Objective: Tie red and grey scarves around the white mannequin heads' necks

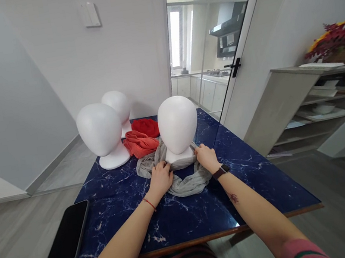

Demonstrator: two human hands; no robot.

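Observation:
A white foam mannequin head stands upright on the table in front of me. Round its neck and base lies a thin grey scarf, with a loose loop drooping toward me on the tabletop. My left hand grips the scarf at the left of the base, fingers closed on the cloth. On the other side, my right hand pinches the scarf close to the neck. The part of the scarf behind the head is hidden.
Two more white mannequin heads, a nearer one and a farther one, stand at the left. Beside them lie a coral cloth and a red cloth. A phone rests at the blue table's left front corner.

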